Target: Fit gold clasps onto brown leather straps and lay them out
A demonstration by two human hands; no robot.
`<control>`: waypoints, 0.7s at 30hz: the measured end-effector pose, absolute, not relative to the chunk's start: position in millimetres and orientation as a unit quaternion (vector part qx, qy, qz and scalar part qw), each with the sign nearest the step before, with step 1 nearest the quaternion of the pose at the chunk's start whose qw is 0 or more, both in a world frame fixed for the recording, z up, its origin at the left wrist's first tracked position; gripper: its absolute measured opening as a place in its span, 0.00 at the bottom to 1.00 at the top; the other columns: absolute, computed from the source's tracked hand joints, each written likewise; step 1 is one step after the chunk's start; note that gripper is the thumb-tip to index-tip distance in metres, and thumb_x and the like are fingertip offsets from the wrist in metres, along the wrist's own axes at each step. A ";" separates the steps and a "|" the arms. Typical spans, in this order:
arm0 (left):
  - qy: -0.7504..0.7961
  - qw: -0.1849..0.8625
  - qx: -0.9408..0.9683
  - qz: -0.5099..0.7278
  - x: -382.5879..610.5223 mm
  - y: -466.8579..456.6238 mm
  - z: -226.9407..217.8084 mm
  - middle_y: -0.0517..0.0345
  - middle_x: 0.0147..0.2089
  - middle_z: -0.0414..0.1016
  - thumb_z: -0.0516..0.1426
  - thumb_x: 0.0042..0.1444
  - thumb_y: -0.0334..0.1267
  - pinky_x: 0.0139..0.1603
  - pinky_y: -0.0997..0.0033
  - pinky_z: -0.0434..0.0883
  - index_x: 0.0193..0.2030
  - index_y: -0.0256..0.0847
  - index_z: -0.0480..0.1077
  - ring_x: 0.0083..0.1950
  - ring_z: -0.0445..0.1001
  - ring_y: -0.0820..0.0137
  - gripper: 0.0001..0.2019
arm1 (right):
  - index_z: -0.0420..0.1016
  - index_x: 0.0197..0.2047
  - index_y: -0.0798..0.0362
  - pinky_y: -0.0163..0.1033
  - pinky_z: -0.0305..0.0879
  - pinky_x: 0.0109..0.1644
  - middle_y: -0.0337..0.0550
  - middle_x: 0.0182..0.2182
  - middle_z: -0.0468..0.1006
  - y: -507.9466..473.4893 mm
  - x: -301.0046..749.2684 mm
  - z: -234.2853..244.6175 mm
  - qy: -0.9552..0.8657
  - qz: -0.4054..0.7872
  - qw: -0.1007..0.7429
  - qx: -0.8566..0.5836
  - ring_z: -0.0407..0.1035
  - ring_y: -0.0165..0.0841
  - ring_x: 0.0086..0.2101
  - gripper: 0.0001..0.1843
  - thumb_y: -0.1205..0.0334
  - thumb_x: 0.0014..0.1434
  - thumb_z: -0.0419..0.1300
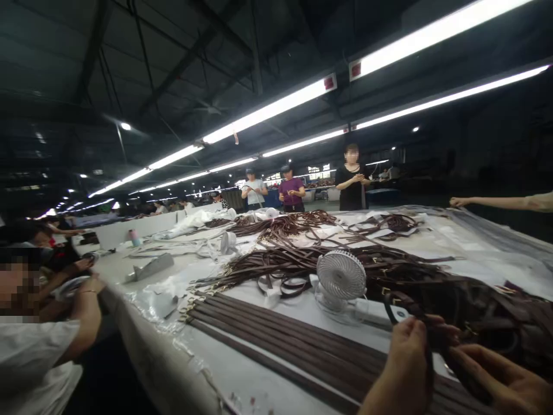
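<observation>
One dark brown leather strap runs diagonally from the left hand, curled shut around it, down to the right hand, fingers spread against it; its grip cannot be told. Flat straps lie side by side on the counter, long axes pointing toward the left hand.

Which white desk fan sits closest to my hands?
The near fan, standing just beyond the left hand, by the flat row of brown straps; the other fan stands farther off, past the tangled straps.
</observation>
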State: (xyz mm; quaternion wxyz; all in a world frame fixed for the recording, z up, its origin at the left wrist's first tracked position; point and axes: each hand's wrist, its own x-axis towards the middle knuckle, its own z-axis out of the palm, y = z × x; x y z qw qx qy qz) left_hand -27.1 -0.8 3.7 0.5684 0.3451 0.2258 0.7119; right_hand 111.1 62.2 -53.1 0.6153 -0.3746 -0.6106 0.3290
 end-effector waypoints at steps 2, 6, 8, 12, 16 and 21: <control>0.237 0.561 0.337 0.718 -23.0 2.5 -0.8 0.40 0.44 0.83 0.65 0.52 0.60 0.56 0.54 0.69 0.48 0.34 0.75 0.46 0.80 0.55 0.29 | 0.85 0.27 0.42 0.53 0.64 0.20 0.49 0.21 0.80 51.7 105.8 -47.3 -0.582 0.378 0.595 -0.405 0.74 0.50 0.21 0.17 0.39 0.42 0.71; 0.229 0.561 0.336 0.721 -14.4 -1.3 0.4 0.44 0.42 0.82 0.63 0.53 0.61 0.58 0.55 0.68 0.46 0.37 0.73 0.47 0.79 0.57 0.27 | 0.83 0.25 0.40 0.55 0.63 0.22 0.49 0.22 0.82 23.1 93.9 -22.9 -0.538 0.343 0.628 -0.445 0.76 0.53 0.25 0.15 0.40 0.39 0.71; 0.220 0.558 0.333 0.728 -9.4 -6.6 2.4 0.45 0.42 0.82 0.61 0.57 0.60 0.57 0.56 0.68 0.46 0.38 0.72 0.46 0.79 0.58 0.25 | 0.83 0.26 0.40 0.56 0.62 0.24 0.48 0.25 0.83 16.5 90.9 -18.8 -0.529 0.314 0.641 -0.459 0.77 0.54 0.28 0.16 0.39 0.40 0.70; 0.195 0.574 0.318 0.729 -1.1 -15.2 5.2 0.47 0.43 0.81 0.60 0.59 0.58 0.59 0.58 0.66 0.45 0.38 0.72 0.47 0.78 0.60 0.22 | 0.83 0.30 0.40 0.59 0.65 0.32 0.48 0.30 0.85 17.8 91.9 -32.1 -0.511 0.297 0.624 -0.512 0.77 0.58 0.33 0.21 0.34 0.42 0.67; 0.180 0.612 0.261 0.724 -5.0 -12.5 8.3 0.46 0.45 0.80 0.62 0.56 0.54 0.55 0.61 0.68 0.43 0.37 0.74 0.45 0.77 0.62 0.20 | 0.83 0.34 0.43 0.60 0.66 0.39 0.50 0.33 0.85 17.0 87.7 -41.5 -0.497 0.318 0.612 -0.527 0.77 0.58 0.36 0.24 0.33 0.45 0.66; 0.195 0.640 0.204 0.715 -12.9 -6.1 17.2 0.49 0.43 0.81 0.61 0.57 0.47 0.57 0.61 0.69 0.41 0.38 0.74 0.47 0.78 0.60 0.14 | 0.83 0.37 0.52 0.47 0.67 0.35 0.48 0.32 0.82 7.2 81.7 -18.7 -0.506 0.343 0.624 -0.487 0.74 0.46 0.33 0.25 0.37 0.52 0.65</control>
